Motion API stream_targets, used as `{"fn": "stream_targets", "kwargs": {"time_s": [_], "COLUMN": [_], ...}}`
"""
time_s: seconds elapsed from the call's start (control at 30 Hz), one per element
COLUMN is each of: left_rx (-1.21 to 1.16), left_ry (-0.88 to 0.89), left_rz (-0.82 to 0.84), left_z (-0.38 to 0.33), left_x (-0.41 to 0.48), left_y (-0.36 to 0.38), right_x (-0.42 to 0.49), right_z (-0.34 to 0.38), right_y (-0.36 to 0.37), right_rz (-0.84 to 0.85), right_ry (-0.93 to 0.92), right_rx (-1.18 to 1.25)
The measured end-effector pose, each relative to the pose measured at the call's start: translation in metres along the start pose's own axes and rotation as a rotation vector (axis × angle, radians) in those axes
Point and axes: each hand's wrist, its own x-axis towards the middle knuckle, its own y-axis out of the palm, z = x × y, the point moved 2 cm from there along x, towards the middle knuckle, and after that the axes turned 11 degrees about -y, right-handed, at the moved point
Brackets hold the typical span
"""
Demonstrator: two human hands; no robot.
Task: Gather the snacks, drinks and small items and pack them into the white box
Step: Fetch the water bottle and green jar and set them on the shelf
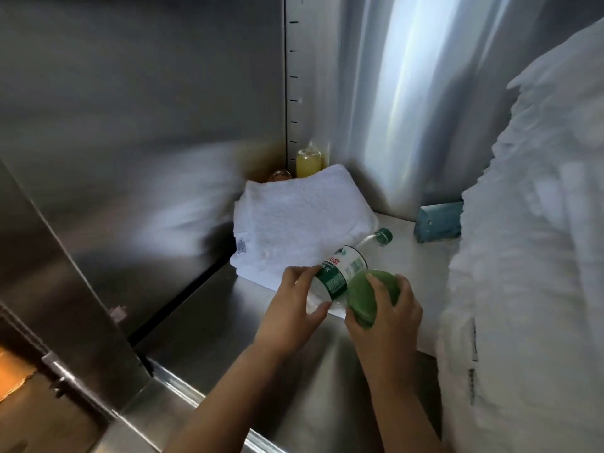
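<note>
Two hands inside a steel shelf (pixel 209 325). Left hand (pixel 291 308) has its grip closed around one water bottle (pixel 343 273) (green cap, green label), which lies tilted against one folded white towel (pixel 294 220). Right hand (pixel 389 315) has its grip wrapped on one green oval case (pixel 369 295), touching the bottle's side. Behind the towel in the corner: one yellow bottle (pixel 308 163) and one orange item (pixel 279 175), mostly hidden. One blue packet (pixel 438 222) sits near the right, beside white fabric (pixel 529 256).
</note>
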Motion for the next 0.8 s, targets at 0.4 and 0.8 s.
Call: {"fn": "stream_targets", "kwargs": {"time_s": [0.4,0.8], "left_rx": [0.013,0.183], "left_ry": [-0.098,-0.412], "left_rz": [-0.213,-0.639], "left_z": [0.037,0.078], "left_x": [-0.134,-0.428], "left_y": [-0.107,-0.296], "right_x": [-0.07,-0.255], "right_z": [0.105,0.33], "right_y": [-0.015,-0.08], "right_rz": [0.071,0.198], "right_ry": [-0.166,-0.498], "right_rx": [0.279,0.607]}}
